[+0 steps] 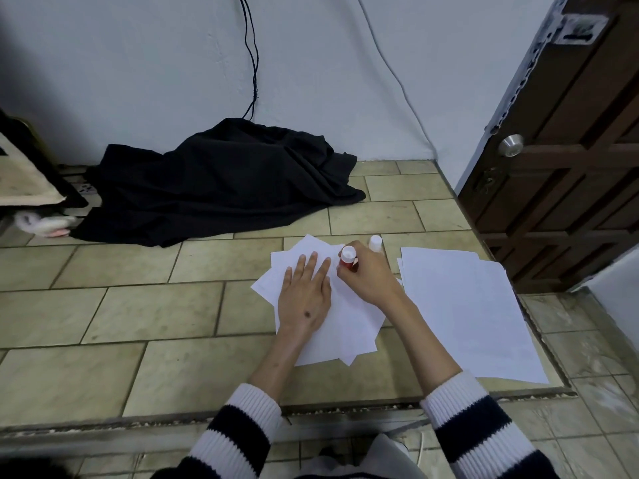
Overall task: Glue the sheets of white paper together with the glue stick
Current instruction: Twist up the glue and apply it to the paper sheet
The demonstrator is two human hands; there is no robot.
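Observation:
A fanned pile of white paper sheets [349, 326] lies on the tiled floor in the middle of the head view. My left hand [304, 295] rests flat on the pile with straight fingers. My right hand [370, 274] grips a red glue stick [348, 260] with a white end, held down against the top sheet near the pile's far edge. A white cap [375, 243] stands on the floor just beyond my right hand. A second stack of white sheets [463, 312] lies to the right, apart from the pile.
A black cloth [221, 181] is heaped by the wall at the back left, with cables hanging above it. A brown door [567, 174] stands at the right. A raised tiled edge [311, 409] runs across the floor near me.

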